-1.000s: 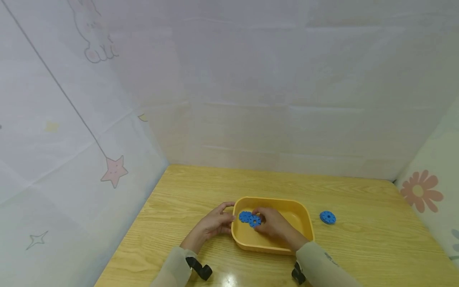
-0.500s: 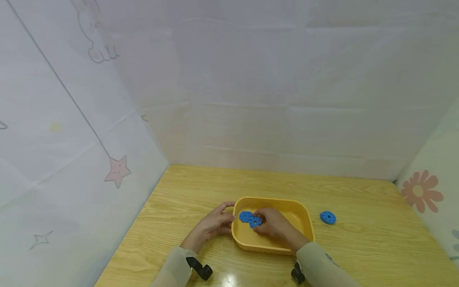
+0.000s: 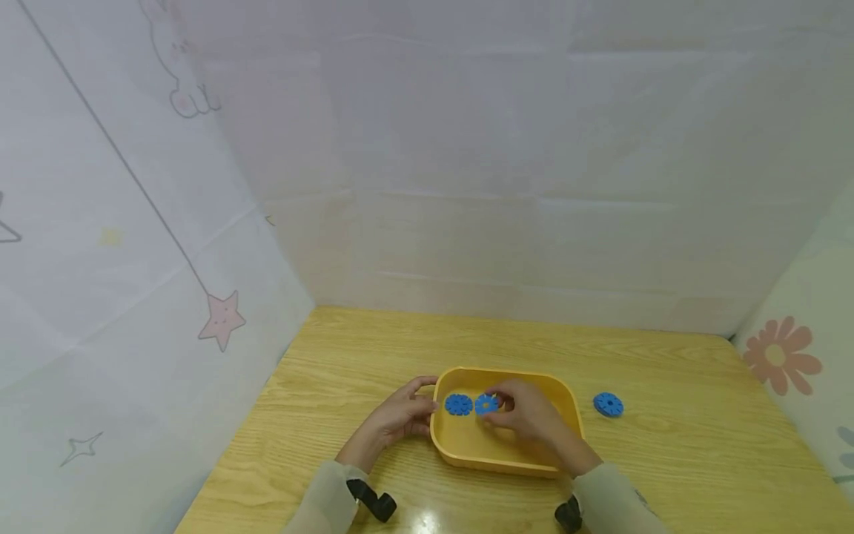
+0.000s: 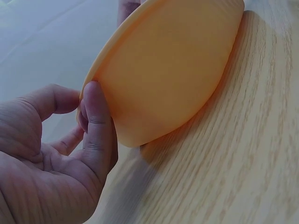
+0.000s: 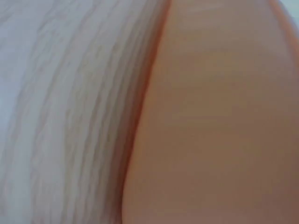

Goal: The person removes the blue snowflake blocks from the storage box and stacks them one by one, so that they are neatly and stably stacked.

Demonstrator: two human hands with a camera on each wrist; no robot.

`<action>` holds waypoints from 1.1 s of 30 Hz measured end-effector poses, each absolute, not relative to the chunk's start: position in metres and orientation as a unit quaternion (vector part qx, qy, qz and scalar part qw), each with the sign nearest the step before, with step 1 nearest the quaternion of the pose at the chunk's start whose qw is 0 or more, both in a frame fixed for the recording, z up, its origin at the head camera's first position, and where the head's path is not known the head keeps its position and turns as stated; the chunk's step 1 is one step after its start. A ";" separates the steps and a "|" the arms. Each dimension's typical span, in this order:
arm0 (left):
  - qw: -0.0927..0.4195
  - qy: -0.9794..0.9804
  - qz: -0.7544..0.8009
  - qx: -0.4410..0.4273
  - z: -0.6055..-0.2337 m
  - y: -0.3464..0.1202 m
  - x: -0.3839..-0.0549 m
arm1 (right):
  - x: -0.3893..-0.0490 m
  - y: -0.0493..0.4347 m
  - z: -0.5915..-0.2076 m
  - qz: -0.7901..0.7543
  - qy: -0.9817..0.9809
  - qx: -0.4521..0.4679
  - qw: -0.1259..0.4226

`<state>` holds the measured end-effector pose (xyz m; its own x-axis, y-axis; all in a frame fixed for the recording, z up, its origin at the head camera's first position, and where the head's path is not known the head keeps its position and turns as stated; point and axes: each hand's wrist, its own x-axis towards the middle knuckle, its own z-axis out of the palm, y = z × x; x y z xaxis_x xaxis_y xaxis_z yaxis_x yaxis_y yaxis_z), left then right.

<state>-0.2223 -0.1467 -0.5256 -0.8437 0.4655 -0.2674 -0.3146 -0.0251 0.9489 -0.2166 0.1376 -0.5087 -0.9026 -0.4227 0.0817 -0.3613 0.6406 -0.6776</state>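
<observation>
My left hand (image 3: 400, 414) holds the left end of a yellow plastic tub (image 3: 490, 464), its thumb and fingers at the rim. In the left wrist view, fingers of that hand (image 4: 60, 144) lie along the tub's outer wall (image 4: 163, 70). Inside the tub, my right hand (image 3: 534, 417) pinches a blue notched disc (image 3: 481, 407) with a hole in its middle. Just left of it, more blue notched discs (image 3: 458, 404) lie overlapping on the tub floor. The right wrist view shows only the tub's outer side (image 5: 210, 121) up close, with the right hand out of sight.
To the right of the tub, further blue notched discs (image 3: 608, 404) are piled on the wooden table (image 3: 680, 445). Pale printed sheets (image 3: 507, 185) hang behind the table and along both sides.
My right hand has shifted a little right and back with the disc, which now shows apart from the discs on its left. The left hand and the tub have stayed put.
</observation>
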 end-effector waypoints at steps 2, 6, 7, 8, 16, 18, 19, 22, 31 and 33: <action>0.273 0.642 0.714 0.056 -0.526 -0.147 -0.222 | -0.214 0.145 -0.506 -0.371 0.903 -0.216 0.035; 0.272 0.642 0.715 0.053 -0.527 -0.147 -0.222 | -0.209 0.160 -0.502 -0.382 0.897 -0.221 0.013; 0.272 0.642 0.715 0.052 -0.527 -0.147 -0.222 | -0.208 0.163 -0.501 -0.381 0.898 -0.220 0.006; 0.271 0.643 0.715 0.052 -0.527 -0.147 -0.222 | -0.207 0.167 -0.500 -0.381 0.899 -0.217 -0.002; 0.269 0.647 0.712 0.052 -0.527 -0.147 -0.222 | -0.199 0.199 -0.497 -0.368 0.905 -0.198 -0.077; 0.269 0.647 0.712 0.052 -0.526 -0.147 -0.222 | -0.197 0.209 -0.497 -0.374 0.903 -0.193 -0.087; 0.269 0.646 0.712 0.052 -0.526 -0.147 -0.222 | -0.195 0.214 -0.496 -0.375 0.903 -0.190 -0.092; 0.269 0.644 0.714 0.052 -0.526 -0.145 -0.222 | -0.192 0.231 -0.495 -0.380 0.903 -0.174 -0.103; 0.271 0.635 0.721 0.052 -0.527 -0.145 -0.222 | -0.188 0.274 -0.498 -0.364 0.922 -0.098 -0.089; 0.272 0.634 0.722 0.050 -0.526 -0.146 -0.222 | -0.188 0.282 -0.500 -0.361 0.924 -0.087 -0.088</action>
